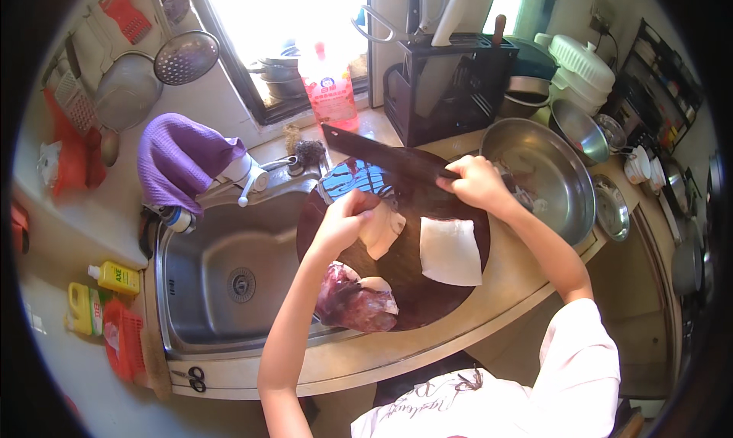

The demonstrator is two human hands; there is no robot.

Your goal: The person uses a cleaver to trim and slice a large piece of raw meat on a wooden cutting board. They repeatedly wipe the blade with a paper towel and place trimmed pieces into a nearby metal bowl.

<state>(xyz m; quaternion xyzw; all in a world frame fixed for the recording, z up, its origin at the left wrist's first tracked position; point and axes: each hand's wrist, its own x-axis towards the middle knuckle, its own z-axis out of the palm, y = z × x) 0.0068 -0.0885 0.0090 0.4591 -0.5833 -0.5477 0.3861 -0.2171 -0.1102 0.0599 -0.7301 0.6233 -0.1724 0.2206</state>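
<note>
My right hand (pixel 478 186) grips the handle end of a dark cleaver (pixel 383 157), its broad blade pointing left above the far part of a round, dark cutting board (pixel 424 309). My left hand (pixel 346 220) has its fingers curled on a pale piece of flesh (pixel 382 232), apparently squid; the fingertips are partly hidden. To the right on the board lies a flat white slab (pixel 451 252), roughly rectangular. Reddish-purple skin and flesh (pixel 361 300) sit at the board's near left edge. A blue, dark-streaked patch (pixel 355 177) shows beneath the blade; I cannot tell what it is.
The board overlaps a steel sink (pixel 206 289) on the left. Behind stand a pink bottle (pixel 332 94) and a black knife block (pixel 446 89). A steel basin (pixel 550 169) with scraps is at right. Scissors (pixel 192 378) lie near the counter's front edge. A purple cloth (pixel 183 157) covers the faucet.
</note>
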